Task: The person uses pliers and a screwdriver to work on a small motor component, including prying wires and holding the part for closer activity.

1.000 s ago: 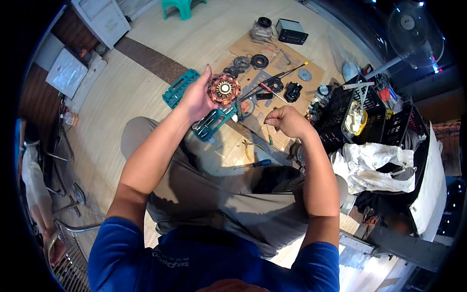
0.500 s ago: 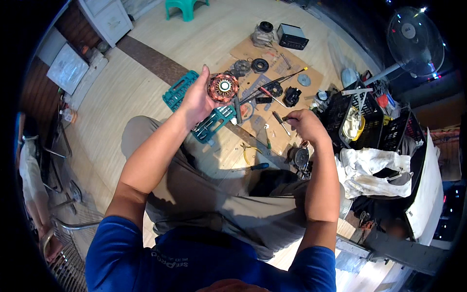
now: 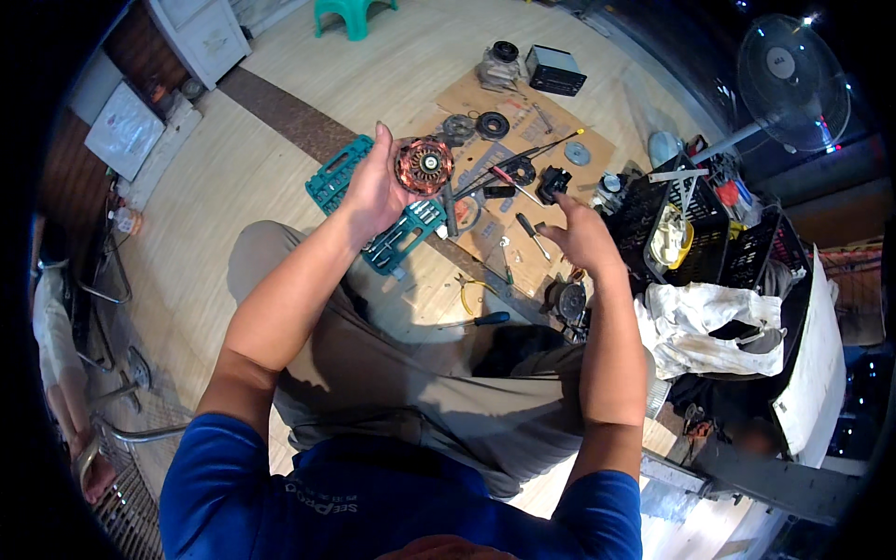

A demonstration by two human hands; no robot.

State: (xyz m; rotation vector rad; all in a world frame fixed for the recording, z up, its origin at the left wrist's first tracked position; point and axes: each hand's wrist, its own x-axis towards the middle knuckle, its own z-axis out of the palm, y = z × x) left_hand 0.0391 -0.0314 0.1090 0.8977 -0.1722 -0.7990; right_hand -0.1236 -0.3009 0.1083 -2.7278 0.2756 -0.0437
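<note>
My left hand (image 3: pixel 375 191) is closed around a motor armature (image 3: pixel 425 167), its copper windings and round end turned up toward me. Over the cardboard, my right hand (image 3: pixel 586 238) has its thumb and fingers spread, with nothing visible between them. Its fingertips are close to a black moulded part (image 3: pixel 554 182); whether they touch it I cannot tell. Beside the thumb lies a dark-handled screwdriver (image 3: pixel 532 233). A red-handled screwdriver (image 3: pixel 513 184) is farther off, near a black ring (image 3: pixel 493 125). Under my left hand lies a teal socket set case (image 3: pixel 408 238).
Parts rest on a flat cardboard sheet (image 3: pixel 583 131). Yellow-handled pliers (image 3: pixel 474 294) and a blue-handled screwdriver (image 3: pixel 485 319) lie near my knees. Black crates (image 3: pixel 695 219), a white cloth (image 3: pixel 714 327) and a standing fan (image 3: pixel 793 79) are at the right. A green stool (image 3: pixel 343 14) stands far off.
My right hand has gone from closed fingertips to spread fingers and shifted toward the black moulded part. The armature stays in my left hand, slightly tilted. The whole view has shifted slightly.
</note>
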